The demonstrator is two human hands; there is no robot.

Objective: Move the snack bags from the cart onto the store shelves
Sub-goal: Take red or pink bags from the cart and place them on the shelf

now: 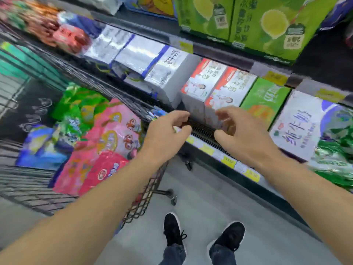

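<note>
A wire cart [57,66] stands on the left with snack bags inside: pink bags [107,150], a green bag [80,104] and a blue bag [44,150]. My left hand [166,132] hovers over the cart's right corner with its fingers loosely curled, holding nothing. My right hand [240,134] is level with it in front of the shelf edge [227,159], fingers also loosely curled and empty. Both hands are near a red-and-white milk box [200,87] on the shelf. The whole view is blurred.
The shelf holds white boxes [145,60], a green box [265,100], a white-and-blue box [298,123] and green bags [336,155] at the right. Large green cartons [263,25] stand on the shelf above. Yellow price tags line the shelf edge. My black shoes [173,228] stand on the grey floor.
</note>
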